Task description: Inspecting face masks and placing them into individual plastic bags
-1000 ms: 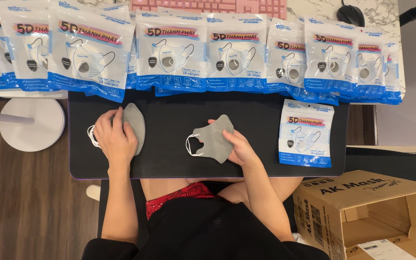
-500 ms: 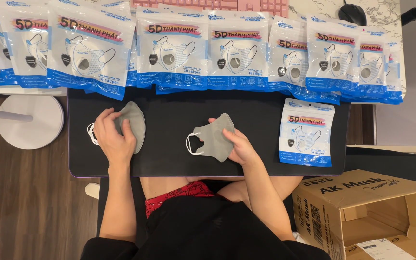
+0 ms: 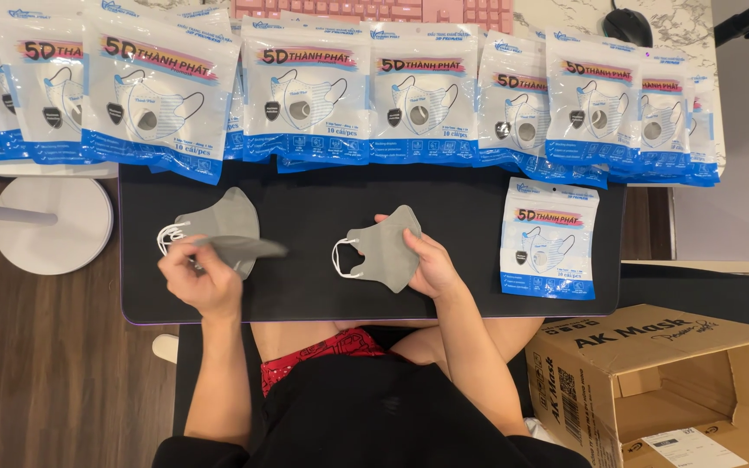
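Observation:
On the black desk mat (image 3: pixel 305 295) my left hand (image 3: pixel 203 279) pinches a grey face mask (image 3: pixel 249 248) and lifts it edge-on off a small pile of grey masks (image 3: pixel 218 220) with white ear loops. To the right, my right hand (image 3: pixel 429 263) holds a folded grey mask (image 3: pixel 383 249) by its right side, with the white ear loops hanging on the left just above the mat.
A row of white-and-blue mask packets (image 3: pixel 305 100) lines the mat's far edge, and one single packet (image 3: pixel 550 237) lies at the right. An open cardboard box (image 3: pixel 652 381) sits low right. A pink keyboard (image 3: pixel 374 9), a black mouse (image 3: pixel 627 24) and a white round base (image 3: pixel 54 224) are nearby.
My left hand has pulled back towards me and raised one grey mask off the pile. My right hand and its mask have stayed in place.

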